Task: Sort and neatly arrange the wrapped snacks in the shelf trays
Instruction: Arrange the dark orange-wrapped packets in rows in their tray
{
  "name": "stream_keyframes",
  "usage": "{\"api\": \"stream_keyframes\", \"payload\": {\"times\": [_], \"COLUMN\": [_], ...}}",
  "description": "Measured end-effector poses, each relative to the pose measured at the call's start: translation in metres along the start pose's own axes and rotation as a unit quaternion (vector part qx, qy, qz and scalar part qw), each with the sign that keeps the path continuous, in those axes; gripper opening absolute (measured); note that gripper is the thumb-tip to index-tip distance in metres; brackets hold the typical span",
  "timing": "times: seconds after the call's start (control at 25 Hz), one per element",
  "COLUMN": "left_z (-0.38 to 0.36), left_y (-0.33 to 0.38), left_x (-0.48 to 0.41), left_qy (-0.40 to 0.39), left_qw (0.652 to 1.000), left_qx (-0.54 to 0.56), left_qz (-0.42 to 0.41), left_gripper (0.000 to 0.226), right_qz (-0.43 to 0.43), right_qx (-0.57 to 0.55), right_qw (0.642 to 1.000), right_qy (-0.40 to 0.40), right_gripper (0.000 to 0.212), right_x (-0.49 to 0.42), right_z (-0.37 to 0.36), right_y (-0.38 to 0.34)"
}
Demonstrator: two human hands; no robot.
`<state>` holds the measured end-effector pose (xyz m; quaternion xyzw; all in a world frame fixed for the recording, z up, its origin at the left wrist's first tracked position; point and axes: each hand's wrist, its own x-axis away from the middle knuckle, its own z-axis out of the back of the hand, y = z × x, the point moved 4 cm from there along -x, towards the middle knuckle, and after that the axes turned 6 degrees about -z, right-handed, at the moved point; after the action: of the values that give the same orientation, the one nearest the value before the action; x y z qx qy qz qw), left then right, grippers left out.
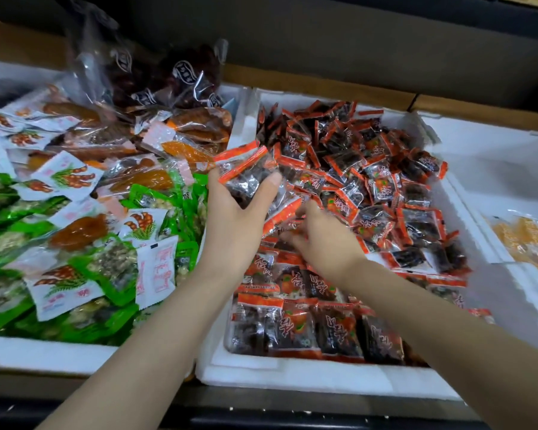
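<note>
A white foam tray [292,372] in the middle holds many red-edged clear snack packets with dark fruit [395,193]. Near its front edge the packets lie in neat rows [311,330]; farther back they are piled loose. My left hand [233,218] is raised over the tray's left side and grips a small bunch of these red packets [246,172]. My right hand [320,240] reaches into the pile just right of it, blurred, with its fingers curled on a red packet [281,212] at the pile's left side.
The left foam tray [44,352] is heaped with mixed green, white and orange packets [84,231], with dark clear bags [168,76] at the back. A white tray [494,156] sits at the right and another with yellow snacks [528,243] beside it. A dark shelf hangs overhead.
</note>
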<state>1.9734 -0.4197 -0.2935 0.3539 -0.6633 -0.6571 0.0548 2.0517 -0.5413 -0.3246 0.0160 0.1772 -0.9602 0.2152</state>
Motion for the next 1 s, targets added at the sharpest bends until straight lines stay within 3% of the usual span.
{"api": "stream_keyframes", "payload": {"times": [0.08,0.16,0.2,0.28,0.44,0.6,0.76,0.88,1.0], "left_z": [-0.006,-0.011,-0.013,-0.015,-0.013,-0.013,-0.013,-0.012,-0.012], "left_y": [-0.006,-0.014,-0.017,-0.02,-0.024,-0.023,-0.023,-0.023,-0.024], "left_x": [-0.002,0.0,0.003,0.006,0.003,0.005,0.005,0.006,0.007], "left_qy": [-0.014,-0.025,-0.029,-0.034,-0.033,-0.042,-0.055,-0.059,-0.049], "left_qw": [1.0,0.999,0.999,0.999,0.999,0.999,0.998,0.998,0.999], "left_qx": [0.012,0.023,0.026,0.024,0.029,0.032,0.02,0.017,0.017], "left_qz": [0.013,0.007,0.006,0.003,0.002,0.006,-0.005,-0.007,-0.008], "left_gripper": [0.094,0.057,0.04,0.028,0.027,0.029,0.031,0.035,0.041], "right_qz": [0.009,-0.006,-0.014,-0.029,-0.052,-0.069,-0.008,0.1,0.19], "right_qx": [0.076,0.121,0.111,0.066,0.024,-0.026,-0.046,-0.104,-0.037], "right_qw": [0.997,0.992,0.993,0.997,0.996,0.997,0.996,0.984,0.98], "right_qy": [0.006,-0.022,-0.023,-0.025,-0.066,0.011,0.072,0.106,-0.051], "right_gripper": [0.056,0.065,0.068,0.067,0.053,0.034,0.026,0.017,0.014], "right_x": [-0.009,-0.015,-0.019,-0.025,-0.041,-0.043,-0.019,0.016,0.037], "right_z": [0.007,0.005,0.004,0.005,0.009,0.018,0.037,0.04,0.006], "right_y": [0.019,0.035,0.041,0.048,0.057,0.061,0.055,0.037,0.022]}}
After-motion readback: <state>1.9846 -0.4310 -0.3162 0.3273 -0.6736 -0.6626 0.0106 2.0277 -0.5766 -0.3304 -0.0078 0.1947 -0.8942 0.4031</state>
